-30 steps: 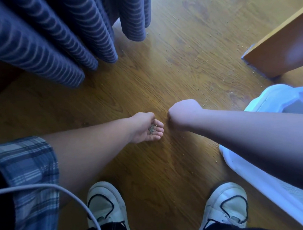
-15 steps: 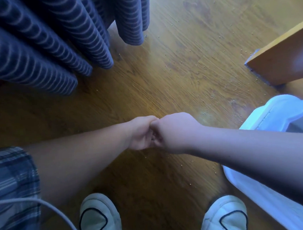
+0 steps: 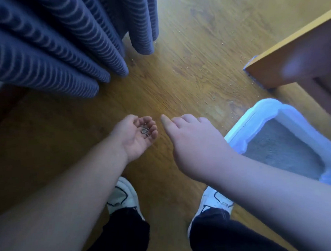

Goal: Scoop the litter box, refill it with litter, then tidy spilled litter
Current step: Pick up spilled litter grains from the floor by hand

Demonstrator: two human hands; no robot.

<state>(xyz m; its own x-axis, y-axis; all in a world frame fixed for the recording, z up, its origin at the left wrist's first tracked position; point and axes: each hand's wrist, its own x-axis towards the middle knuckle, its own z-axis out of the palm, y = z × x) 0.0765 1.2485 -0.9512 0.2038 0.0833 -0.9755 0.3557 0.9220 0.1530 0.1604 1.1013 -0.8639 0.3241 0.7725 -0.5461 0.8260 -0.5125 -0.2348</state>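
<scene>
I am cupping my left hand (image 3: 137,134) palm up, cradling a small heap of grey litter granules (image 3: 145,130). My right hand (image 3: 193,141) is hovering just beside it, index finger extended, other fingers loosely curled, holding nothing. The white litter box (image 3: 258,117), filled with grey litter, is sitting on the wooden floor (image 3: 186,69) to my right. More granules are lying scattered there. I am seeing no readable writing.
</scene>
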